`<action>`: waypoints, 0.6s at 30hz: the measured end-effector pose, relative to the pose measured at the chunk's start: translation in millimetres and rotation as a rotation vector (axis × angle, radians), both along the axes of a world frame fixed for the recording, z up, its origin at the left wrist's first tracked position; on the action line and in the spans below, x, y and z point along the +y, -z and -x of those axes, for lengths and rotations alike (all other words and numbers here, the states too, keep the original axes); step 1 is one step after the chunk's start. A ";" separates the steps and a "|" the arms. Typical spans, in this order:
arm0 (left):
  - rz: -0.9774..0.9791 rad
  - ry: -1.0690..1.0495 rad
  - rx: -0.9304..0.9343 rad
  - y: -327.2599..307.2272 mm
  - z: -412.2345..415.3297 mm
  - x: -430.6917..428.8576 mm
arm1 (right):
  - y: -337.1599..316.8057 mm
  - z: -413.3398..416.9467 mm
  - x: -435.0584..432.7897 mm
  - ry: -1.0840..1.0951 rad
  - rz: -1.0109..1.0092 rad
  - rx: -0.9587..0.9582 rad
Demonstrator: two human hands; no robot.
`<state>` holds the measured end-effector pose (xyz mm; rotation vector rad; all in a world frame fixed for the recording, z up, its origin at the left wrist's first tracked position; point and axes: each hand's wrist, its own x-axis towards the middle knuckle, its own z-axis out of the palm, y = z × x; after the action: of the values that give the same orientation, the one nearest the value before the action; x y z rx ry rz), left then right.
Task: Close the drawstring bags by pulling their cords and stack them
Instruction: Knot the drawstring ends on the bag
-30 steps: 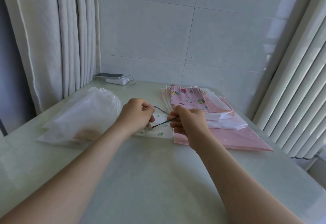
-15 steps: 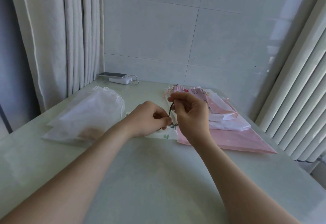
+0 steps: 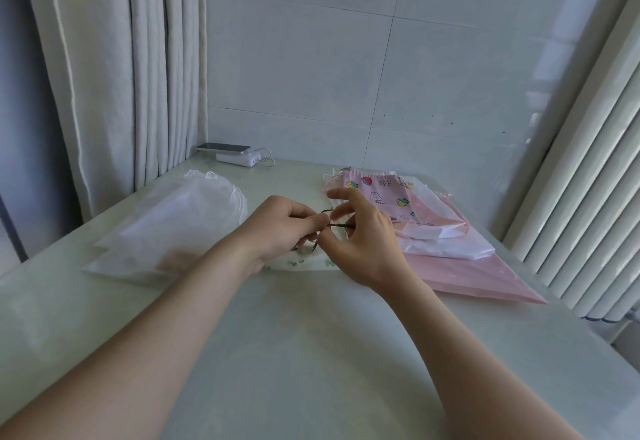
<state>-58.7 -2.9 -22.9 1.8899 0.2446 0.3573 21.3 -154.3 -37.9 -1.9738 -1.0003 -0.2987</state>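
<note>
A small white bag with a green print (image 3: 304, 261) lies flat on the table, mostly hidden under my hands. Its thin dark green cord (image 3: 337, 225) runs between them. My left hand (image 3: 284, 226) pinches the cord with curled fingers over the bag's top. My right hand (image 3: 360, 239) pinches the same cord a little to the right, index finger raised. A pile of pink and white drawstring bags (image 3: 436, 232) lies to the right, topped by a pink bag with cartoon prints (image 3: 377, 194). White translucent bags (image 3: 180, 225) lie stacked on the left.
A phone on a white power bank (image 3: 239, 156) with a cable sits at the table's far left corner. Curtains (image 3: 114, 76) hang along the left edge, a radiator (image 3: 595, 197) stands on the right, and a tiled wall closes the back. The pale table (image 3: 311, 353) stretches toward me.
My right hand dropped from its raised pull and now pinches the cord lower, close to my left hand. The camera view shifted slightly.
</note>
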 end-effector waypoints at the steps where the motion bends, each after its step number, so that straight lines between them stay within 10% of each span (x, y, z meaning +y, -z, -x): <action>1: 0.012 -0.005 -0.004 -0.1 -0.5 0.1 | 0.8 -0.3 -0.5 0.005 -0.009 -0.031; 14: 0.133 -0.029 0.003 -8.6 -0.5 -5.6 | 5.8 -21.6 1.6 0.039 0.098 -0.569; 18: -0.157 -0.216 -0.166 1.4 -2.2 -0.3 | 7.8 -21.1 3.4 0.108 0.151 -0.399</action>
<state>-56.4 -3.2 -24.3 1.9798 0.3170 0.6936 42.4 -150.9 -45.7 -2.1578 -1.1944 -0.7172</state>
